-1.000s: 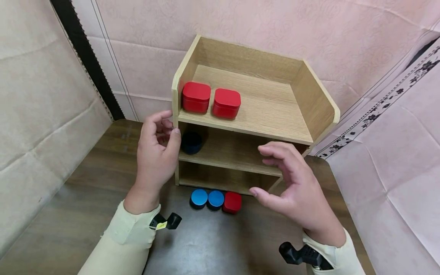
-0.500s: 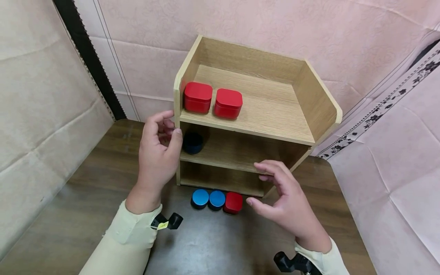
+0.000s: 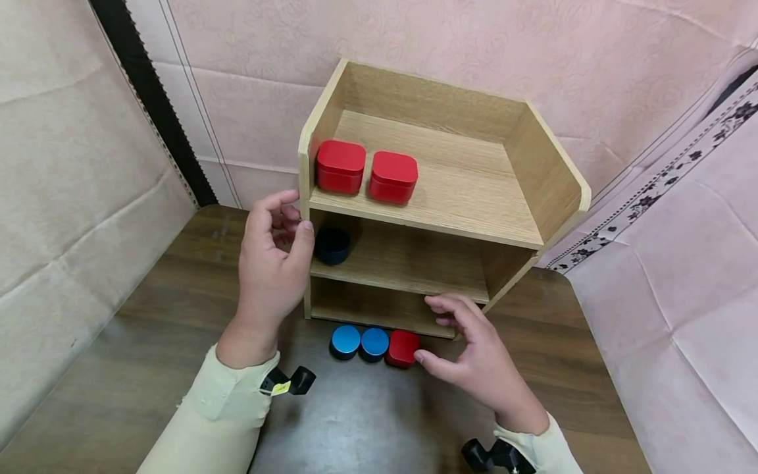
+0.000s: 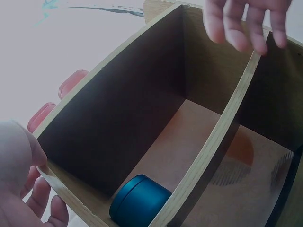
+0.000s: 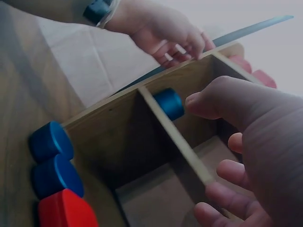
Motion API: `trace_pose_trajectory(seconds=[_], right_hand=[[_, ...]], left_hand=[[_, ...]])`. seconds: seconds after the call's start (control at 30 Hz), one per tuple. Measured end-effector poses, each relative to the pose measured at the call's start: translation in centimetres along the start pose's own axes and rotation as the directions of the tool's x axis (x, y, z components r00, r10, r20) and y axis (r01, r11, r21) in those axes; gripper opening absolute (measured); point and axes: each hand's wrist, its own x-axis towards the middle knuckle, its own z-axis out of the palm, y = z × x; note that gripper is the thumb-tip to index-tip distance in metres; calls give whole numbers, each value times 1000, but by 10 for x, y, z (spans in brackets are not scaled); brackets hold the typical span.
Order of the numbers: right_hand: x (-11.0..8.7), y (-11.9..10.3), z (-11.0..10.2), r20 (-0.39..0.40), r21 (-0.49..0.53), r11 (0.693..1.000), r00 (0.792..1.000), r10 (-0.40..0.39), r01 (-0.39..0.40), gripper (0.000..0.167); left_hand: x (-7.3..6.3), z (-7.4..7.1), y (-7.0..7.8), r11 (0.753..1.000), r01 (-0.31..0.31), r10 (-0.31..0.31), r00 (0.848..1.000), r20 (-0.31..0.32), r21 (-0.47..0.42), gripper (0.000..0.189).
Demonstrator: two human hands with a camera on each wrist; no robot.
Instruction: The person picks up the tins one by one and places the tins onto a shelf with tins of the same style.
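Note:
A small wooden shelf [image 3: 450, 158] stands on the table. My left hand [image 3: 272, 263] holds its left side panel, thumb on the front edge and fingers along the outside. My right hand [image 3: 474, 349] is beside the shelf's lower front, fingers spread and holding nothing. Its thumb tip is right at a red rounded-square box [image 3: 402, 349] on the table. Left of that box stand two round blue tins [image 3: 345, 342] in the same row. Two larger red boxes [image 3: 393, 178] sit on the top tier at the left. One round blue tin [image 4: 139, 201] occupies the left end of the middle tier.
The brown table [image 3: 355, 421] extends in front of the shelf. Pink cloth [image 3: 474, 46] hangs behind it, with pale cloth [image 3: 77, 164] on the left and more on the right. A camera [image 3: 290, 382] sits on each wrist.
My right hand has come down and left from the shelf's middle tier to the red box on the table. My left hand keeps its place on the side panel.

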Motion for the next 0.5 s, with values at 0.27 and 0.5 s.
trace_pose_trajectory(seconds=[0.27,0.5], right_hand=[[-4,22,13,30,-12,999,998,51,-51,77],[-7,40,27,53,14,998,997,56,-57,75]], left_hand=[[0,0,-1,1000,2,-2,1000,2,-10,43],[0,0,0,1000,5,-5,1000,0,-4,43]])
